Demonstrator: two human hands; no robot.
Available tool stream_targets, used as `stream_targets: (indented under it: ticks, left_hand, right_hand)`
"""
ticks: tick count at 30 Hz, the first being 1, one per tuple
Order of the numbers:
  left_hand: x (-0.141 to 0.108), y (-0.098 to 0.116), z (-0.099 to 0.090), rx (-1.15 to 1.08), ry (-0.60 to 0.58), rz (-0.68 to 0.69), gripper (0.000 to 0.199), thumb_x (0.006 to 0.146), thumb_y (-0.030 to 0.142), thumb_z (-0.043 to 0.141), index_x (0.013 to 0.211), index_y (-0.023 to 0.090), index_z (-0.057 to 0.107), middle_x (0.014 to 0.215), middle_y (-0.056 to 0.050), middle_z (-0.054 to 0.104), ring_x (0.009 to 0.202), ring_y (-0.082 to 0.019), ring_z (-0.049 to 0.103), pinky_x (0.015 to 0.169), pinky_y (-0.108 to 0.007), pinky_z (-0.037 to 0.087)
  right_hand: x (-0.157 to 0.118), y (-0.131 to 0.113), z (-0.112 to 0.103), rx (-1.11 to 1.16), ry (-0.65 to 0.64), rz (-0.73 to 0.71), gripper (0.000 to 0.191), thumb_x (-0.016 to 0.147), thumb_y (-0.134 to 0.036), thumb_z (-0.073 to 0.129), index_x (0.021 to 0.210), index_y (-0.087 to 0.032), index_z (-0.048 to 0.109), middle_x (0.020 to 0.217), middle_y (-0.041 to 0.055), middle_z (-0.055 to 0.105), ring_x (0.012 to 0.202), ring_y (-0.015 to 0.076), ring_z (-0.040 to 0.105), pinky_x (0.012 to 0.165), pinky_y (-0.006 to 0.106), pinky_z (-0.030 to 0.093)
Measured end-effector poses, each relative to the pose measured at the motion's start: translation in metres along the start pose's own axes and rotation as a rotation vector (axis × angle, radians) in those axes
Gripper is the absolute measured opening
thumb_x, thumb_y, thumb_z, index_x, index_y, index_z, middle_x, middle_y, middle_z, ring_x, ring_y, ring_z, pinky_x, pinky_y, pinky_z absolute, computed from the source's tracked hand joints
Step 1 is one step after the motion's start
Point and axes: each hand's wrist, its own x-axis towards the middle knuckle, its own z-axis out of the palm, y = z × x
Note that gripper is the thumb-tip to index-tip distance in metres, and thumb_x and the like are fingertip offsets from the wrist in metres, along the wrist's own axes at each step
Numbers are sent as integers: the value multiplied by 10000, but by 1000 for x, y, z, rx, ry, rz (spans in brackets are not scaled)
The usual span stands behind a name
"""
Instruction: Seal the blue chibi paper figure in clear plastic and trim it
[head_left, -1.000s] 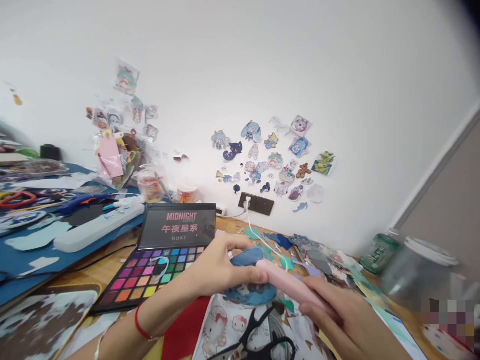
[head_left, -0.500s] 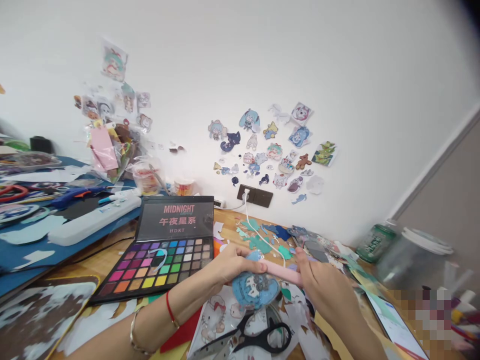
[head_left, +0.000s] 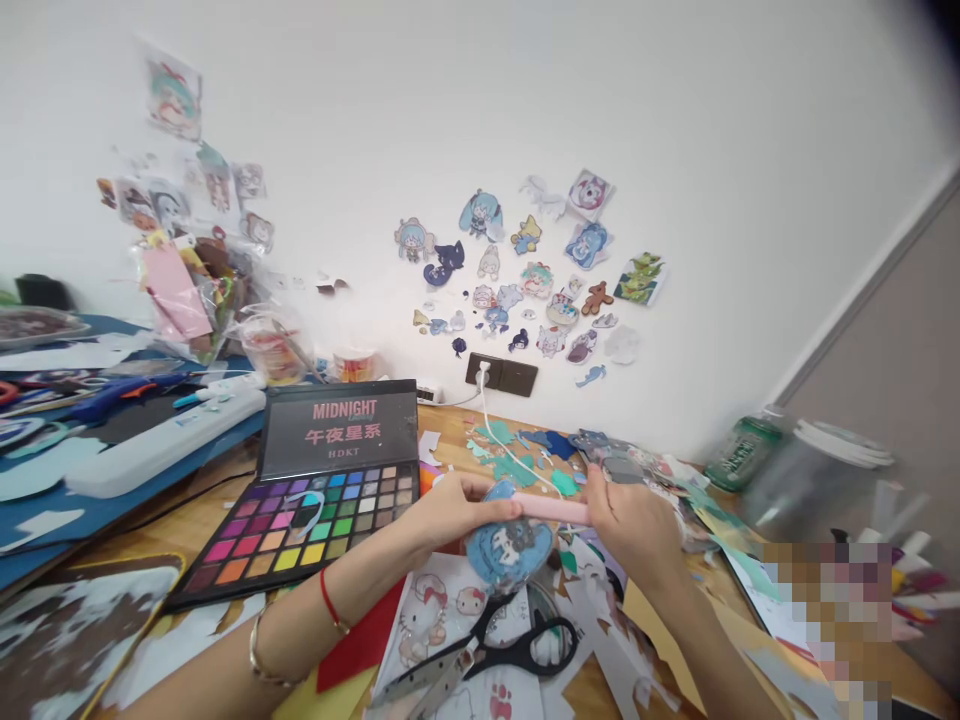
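Observation:
My left hand (head_left: 466, 515) has its fingers closed on one end of a pink stick-like tool (head_left: 553, 508) and the top of a blue cartoon piece (head_left: 510, 552). The blue piece, wrapped in clear film, hangs just below the left thumb. Around the tool's other end, my right hand (head_left: 628, 515) is wrapped. Black-handled scissors (head_left: 517, 645) lie beneath the hands on white paper with cat drawings (head_left: 427, 610). Where the tool meets the blue piece is partly covered by my left fingers.
An open eyeshadow palette (head_left: 300, 535) lies to the left, with a white power strip (head_left: 169, 440) beyond it. Coloured scraps (head_left: 517, 468) and a white cable lie behind the hands. At the right stand a green can (head_left: 746, 450) and a clear tub (head_left: 821, 485). Cutouts cover the wall.
The view has shifted, so the wall and desk items appear higher and further left. Both hands still hold the pink tool, which now looks more level, with the blue piece below.

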Motion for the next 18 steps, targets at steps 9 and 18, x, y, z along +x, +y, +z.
stream_targets:
  ticks: [9, 18]
  left_hand:
    - [-17, 35, -19, -20, 171, 232, 502, 834, 538, 495, 1032, 112, 674, 1126, -143, 666, 1064, -238, 584, 924, -338, 398]
    - [-10, 19, -2, -45, 101, 210, 413, 604, 83, 592, 1013, 136, 623, 893, -62, 671, 847, -182, 617, 706, -265, 455]
  right_hand:
    - [5, 12, -3, 129, 111, 210, 550, 943, -284, 293, 697, -126, 759, 646, 160, 721, 668, 268, 698, 590, 302, 442]
    - [5, 21, -5, 371, 171, 251, 609, 956, -298, 224, 654, -176, 739, 594, 108, 713, 676, 237, 694, 577, 273, 433]
